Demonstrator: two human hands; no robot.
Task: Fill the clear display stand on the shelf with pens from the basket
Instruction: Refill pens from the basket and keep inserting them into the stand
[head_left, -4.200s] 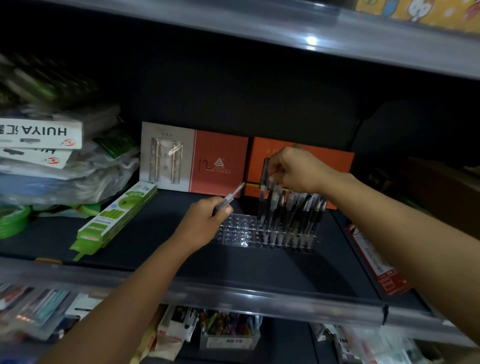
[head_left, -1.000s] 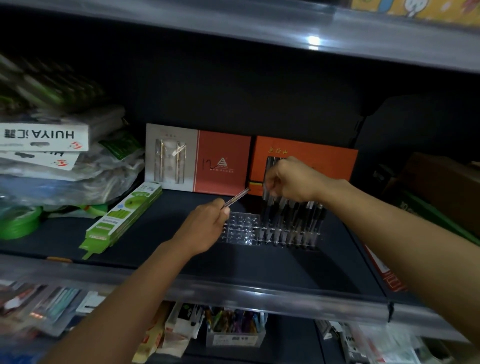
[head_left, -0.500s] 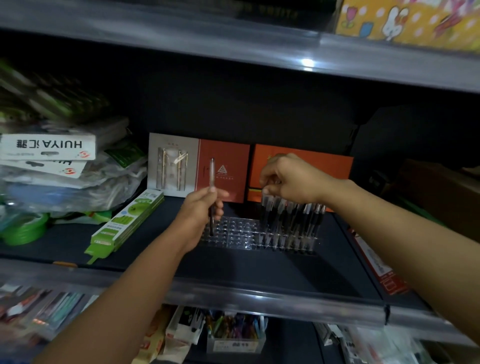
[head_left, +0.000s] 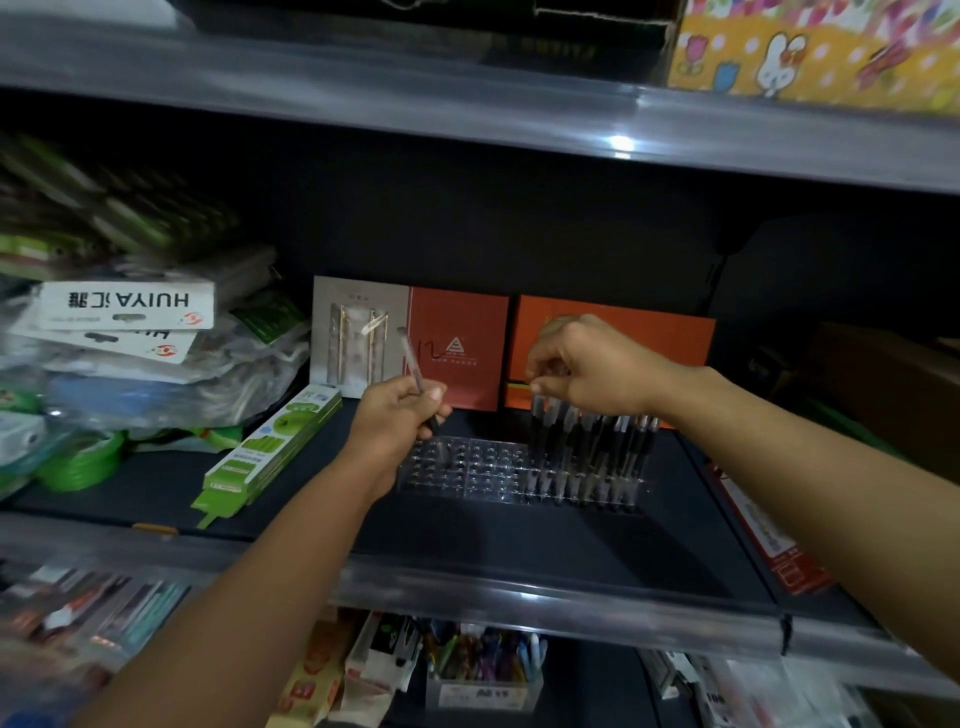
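While the right end of the clear stand (head_left: 519, 470) on the shelf (head_left: 545, 535) already carries rows of dark pens (head_left: 587, 447), the holes directly below the left hand (head_left: 397, 415) are bare, so by my reading roughly half the filling remains. That hand grips one pen (head_left: 415, 376) near its lower end, the shaft nearly upright and leaning slightly away, its tip close above the leftmost holes. Across from it, the right hand (head_left: 587, 366) pinches the top of a pen standing at the edge of the filled block. No basket is in view. Open shelf lies in front of the grip; behind it orange boxes (head_left: 460, 348) stand close, and a green packet (head_left: 270, 452) lies just outboard.
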